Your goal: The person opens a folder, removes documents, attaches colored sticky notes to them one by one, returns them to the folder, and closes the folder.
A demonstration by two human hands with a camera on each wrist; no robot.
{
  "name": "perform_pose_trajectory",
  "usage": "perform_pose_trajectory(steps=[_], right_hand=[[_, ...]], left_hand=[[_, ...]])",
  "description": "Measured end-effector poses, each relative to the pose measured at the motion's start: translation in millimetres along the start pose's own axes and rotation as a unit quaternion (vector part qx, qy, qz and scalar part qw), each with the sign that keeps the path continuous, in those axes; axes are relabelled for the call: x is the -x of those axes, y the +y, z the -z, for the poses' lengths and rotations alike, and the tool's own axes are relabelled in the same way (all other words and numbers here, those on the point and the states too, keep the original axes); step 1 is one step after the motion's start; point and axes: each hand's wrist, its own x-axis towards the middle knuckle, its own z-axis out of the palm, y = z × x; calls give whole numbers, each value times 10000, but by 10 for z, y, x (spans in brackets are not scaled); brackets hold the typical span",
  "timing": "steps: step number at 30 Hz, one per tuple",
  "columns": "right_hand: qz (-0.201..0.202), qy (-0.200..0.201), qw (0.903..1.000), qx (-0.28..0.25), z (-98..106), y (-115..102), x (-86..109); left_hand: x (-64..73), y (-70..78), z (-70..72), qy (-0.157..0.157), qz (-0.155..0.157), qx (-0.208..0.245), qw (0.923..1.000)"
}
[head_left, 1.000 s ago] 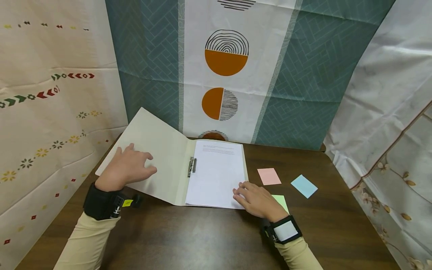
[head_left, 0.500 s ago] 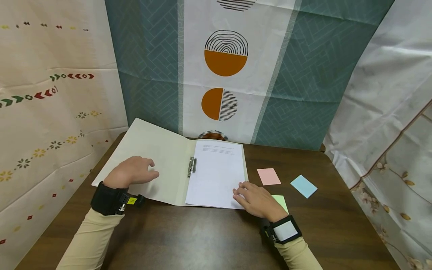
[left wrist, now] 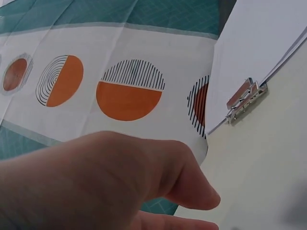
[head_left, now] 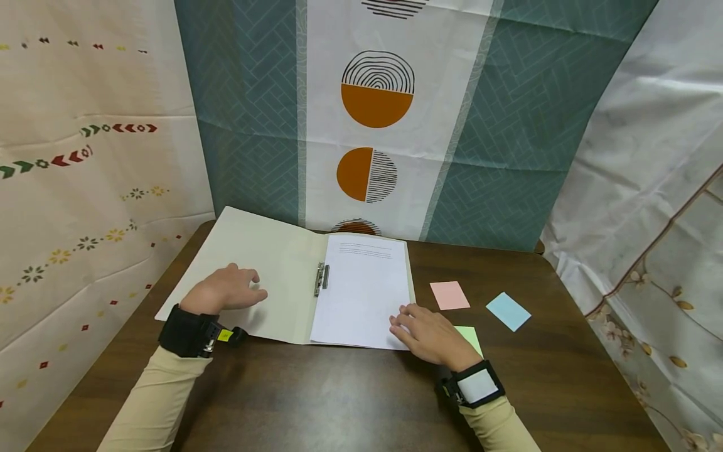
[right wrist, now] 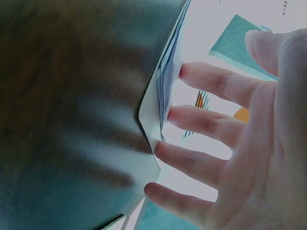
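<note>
A cream folder point(head_left: 273, 245) lies spread wide on the brown table, its left cover reaching toward the left curtain. White sheets of paper point(head_left: 361, 295), with a few printed lines near the top, rest on its right side beside a metal clip point(head_left: 321, 279). Over the left cover is my left hand point(head_left: 226, 289), fingers loosely bent and nothing held; the left wrist view shows its thumb apart from the clip point(left wrist: 245, 101). My right hand point(head_left: 432, 334) has its fingertips at the lower right corner of the sheets. In the right wrist view its fingers point(right wrist: 206, 120) are spread along the page edges.
Right of the folder lie a pink paper square point(head_left: 450, 295) and a blue one point(head_left: 509, 312). A green one point(head_left: 471, 339) is partly covered by my right hand. Patterned curtains point(head_left: 248, 125) hang behind the table and along both sides.
The folder's left cover has come down flatter toward the table. My left hand has moved down toward me and slightly right. My right hand and the sheets have stayed put.
</note>
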Motion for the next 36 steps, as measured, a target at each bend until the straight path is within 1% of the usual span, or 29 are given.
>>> perform_pose_trajectory(steps=[5, 11, 18, 23, 26, 30, 36], right_hand=[[-32, -14, 10000, -36, 0, -3, 0], [-45, -11, 10000, -72, -16, -5, 2], [-29, 8, 10000, 19, -15, 0, 6], [-235, -110, 9996, -94, 16, 19, 12], [-402, -176, 9989, -162, 55, 43, 14], [-467, -175, 9987, -48, 105, 102, 22], [-726, -134, 9973, 23, 185, 179, 67]], left_hand=[[-58, -30, -41, -106, 5, 78, 9999], [-162, -115, -159, -306, 122, 168, 9993], [-200, -108, -235, -270, 237, 106, 9993], [-187, -19, -263, -188, 233, 116, 9995], [-186, 68, -296, -94, 188, -13, 9998], [-195, 198, -368, 6, 131, -184, 9997], [-212, 356, -449, 89, 46, -280, 9996]])
